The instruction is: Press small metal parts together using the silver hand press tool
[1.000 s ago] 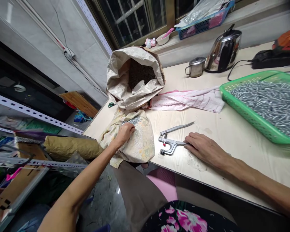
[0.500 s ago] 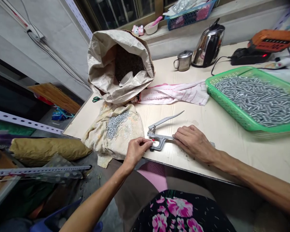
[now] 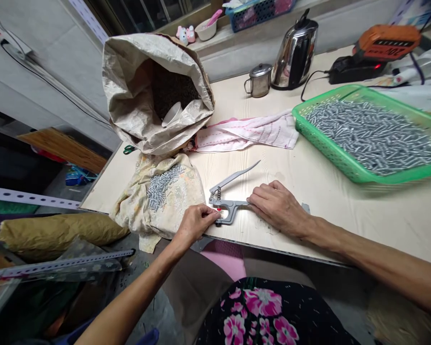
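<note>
Grey snap pliers (image 3: 230, 196) lie on the pale wooden table (image 3: 326, 201), their upper handle raised. My right hand (image 3: 278, 207) rests flat over the lower handle, fingers curled on it. At the pliers' jaw my left hand (image 3: 196, 223) pinches something too small to make out. A patterned cloth (image 3: 165, 201) just left of that hand carries a pile of small metal pieces (image 3: 160, 179).
A large paper sack (image 3: 147, 91) with dark contents and a white cup stands behind the cloth. A pink-white towel (image 3: 247, 134) lies mid-table. A green basket (image 3: 366, 134) of metal pieces sits right. Kettle (image 3: 294, 50), metal mug (image 3: 259, 80) and an orange device (image 3: 384, 43) stand at the back.
My left hand left the pile of metal pieces on the cloth and came to the pliers' jaw with its fingers pinched. The right hand stayed on the handle.
</note>
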`<state>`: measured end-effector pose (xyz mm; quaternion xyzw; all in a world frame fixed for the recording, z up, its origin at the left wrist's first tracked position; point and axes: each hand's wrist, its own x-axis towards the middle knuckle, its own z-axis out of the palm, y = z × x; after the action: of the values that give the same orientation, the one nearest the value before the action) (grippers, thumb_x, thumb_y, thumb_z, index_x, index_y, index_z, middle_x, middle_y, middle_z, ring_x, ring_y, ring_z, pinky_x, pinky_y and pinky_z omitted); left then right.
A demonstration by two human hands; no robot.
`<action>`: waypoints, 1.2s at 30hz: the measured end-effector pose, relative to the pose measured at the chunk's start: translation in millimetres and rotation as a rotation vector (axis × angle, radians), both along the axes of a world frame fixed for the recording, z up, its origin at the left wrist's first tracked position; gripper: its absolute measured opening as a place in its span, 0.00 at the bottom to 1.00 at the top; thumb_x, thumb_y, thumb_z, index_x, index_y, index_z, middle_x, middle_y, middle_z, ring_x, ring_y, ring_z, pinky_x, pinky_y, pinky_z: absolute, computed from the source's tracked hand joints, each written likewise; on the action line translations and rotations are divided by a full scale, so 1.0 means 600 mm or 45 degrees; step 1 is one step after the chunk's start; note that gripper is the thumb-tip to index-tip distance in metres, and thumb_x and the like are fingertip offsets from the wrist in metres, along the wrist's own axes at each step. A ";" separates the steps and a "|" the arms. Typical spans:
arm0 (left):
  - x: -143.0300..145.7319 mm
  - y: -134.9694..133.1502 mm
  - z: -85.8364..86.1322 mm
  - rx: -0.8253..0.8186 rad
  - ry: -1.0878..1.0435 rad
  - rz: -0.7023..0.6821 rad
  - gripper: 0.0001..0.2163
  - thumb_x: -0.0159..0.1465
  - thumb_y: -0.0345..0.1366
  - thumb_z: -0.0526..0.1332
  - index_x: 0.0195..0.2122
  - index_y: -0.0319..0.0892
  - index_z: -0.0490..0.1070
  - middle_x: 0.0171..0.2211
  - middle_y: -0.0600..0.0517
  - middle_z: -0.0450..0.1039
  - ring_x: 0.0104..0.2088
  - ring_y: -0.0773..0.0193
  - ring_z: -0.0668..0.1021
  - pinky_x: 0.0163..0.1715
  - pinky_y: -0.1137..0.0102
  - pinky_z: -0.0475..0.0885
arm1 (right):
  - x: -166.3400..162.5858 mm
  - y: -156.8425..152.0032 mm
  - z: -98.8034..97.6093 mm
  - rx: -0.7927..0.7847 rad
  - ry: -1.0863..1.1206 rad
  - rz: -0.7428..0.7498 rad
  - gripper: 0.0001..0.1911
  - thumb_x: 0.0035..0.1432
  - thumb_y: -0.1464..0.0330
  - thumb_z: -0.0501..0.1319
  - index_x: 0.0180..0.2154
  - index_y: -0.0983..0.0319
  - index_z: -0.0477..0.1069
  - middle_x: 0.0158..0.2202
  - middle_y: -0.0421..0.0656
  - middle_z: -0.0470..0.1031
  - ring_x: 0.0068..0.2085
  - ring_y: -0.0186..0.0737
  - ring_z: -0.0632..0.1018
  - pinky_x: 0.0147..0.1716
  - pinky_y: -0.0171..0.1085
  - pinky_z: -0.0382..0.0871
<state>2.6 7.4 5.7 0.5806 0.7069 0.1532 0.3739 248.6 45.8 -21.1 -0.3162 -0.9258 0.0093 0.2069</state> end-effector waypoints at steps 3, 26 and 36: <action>-0.006 0.000 -0.005 -0.171 -0.054 -0.006 0.16 0.54 0.47 0.62 0.26 0.37 0.75 0.16 0.57 0.65 0.17 0.70 0.65 0.19 0.75 0.54 | 0.000 0.000 -0.004 -0.018 0.010 0.000 0.15 0.70 0.72 0.47 0.32 0.62 0.67 0.29 0.43 0.70 0.33 0.39 0.66 0.35 0.41 0.51; -0.010 0.017 0.000 -0.410 -0.120 -0.124 0.21 0.50 0.55 0.64 0.19 0.40 0.66 0.13 0.59 0.57 0.16 0.73 0.59 0.17 0.75 0.51 | 0.008 0.012 -0.021 -0.170 -0.018 0.044 0.13 0.70 0.67 0.50 0.35 0.61 0.70 0.34 0.43 0.72 0.37 0.42 0.66 0.38 0.41 0.53; 0.008 0.017 0.016 -0.534 -0.171 0.040 0.20 0.47 0.51 0.68 0.16 0.42 0.62 0.10 0.60 0.54 0.13 0.74 0.55 0.15 0.74 0.47 | 0.010 0.088 -0.010 -0.216 -0.205 0.106 0.48 0.45 0.45 0.69 0.60 0.63 0.60 0.61 0.59 0.61 0.59 0.64 0.62 0.53 0.56 0.59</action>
<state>7.3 17.8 15.1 0.4673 0.7059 0.0468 0.5303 254.9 98.9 -27.3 -0.2935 -0.9477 0.0708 0.1040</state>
